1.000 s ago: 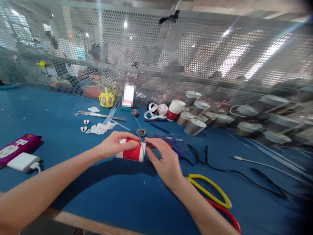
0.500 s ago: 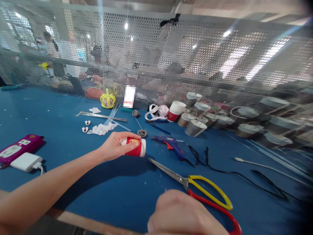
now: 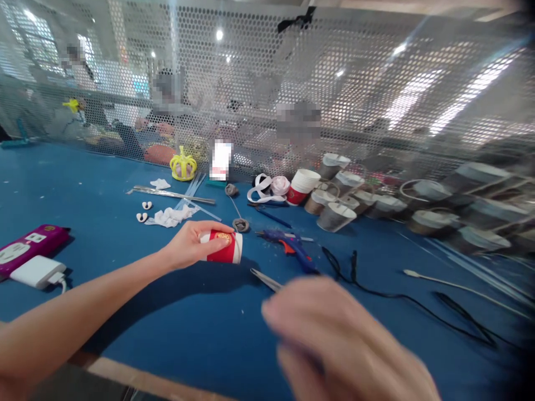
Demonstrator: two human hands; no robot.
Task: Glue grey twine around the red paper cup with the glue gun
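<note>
My left hand (image 3: 186,245) is closed around a red and white paper cup (image 3: 227,248) with gold print, held on its side just over the blue table. In front, my right hand (image 3: 330,320) is smeared by motion and curled over a pair of scissors (image 3: 264,278). Only the blades' tips show. Its handles are covered by the hand, and I cannot make out whether the fingers grip them. Beyond the scissors lies a blue glue gun (image 3: 292,245) with a red trigger. Close to the cup sits a small grey coil of cord (image 3: 240,225).
At the back right stand a stack of paper cups (image 3: 303,186) and several grey cord-wrapped cups (image 3: 336,216). A black cable (image 3: 388,293) crosses the right side. A purple power strip (image 3: 37,245) and white charger (image 3: 38,272) lie left. A perforated screen (image 3: 251,72) borders the table's back.
My right hand has moved up and over the scissors, covering their yellow and red handles. The left hand with the cup has shifted slightly left in view.
</note>
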